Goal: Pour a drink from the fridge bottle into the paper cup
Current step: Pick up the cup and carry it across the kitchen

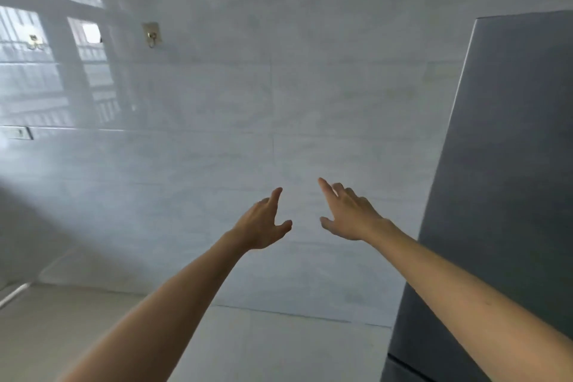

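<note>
A tall grey fridge (508, 164) stands at the right edge of the head view, its doors closed and a seam between the doors showing low down. My left hand (263, 223) and my right hand (350, 214) are both stretched forward in mid-air in front of a pale tiled wall, fingers loosely spread, holding nothing. The right hand is left of the fridge and apart from it. No bottle and no paper cup are in view.
The glossy tiled wall (248, 102) fills most of the view and reflects a window at the upper left. A small metal hook (151, 35) is stuck on the wall. A light floor (77, 319) runs along the bottom left.
</note>
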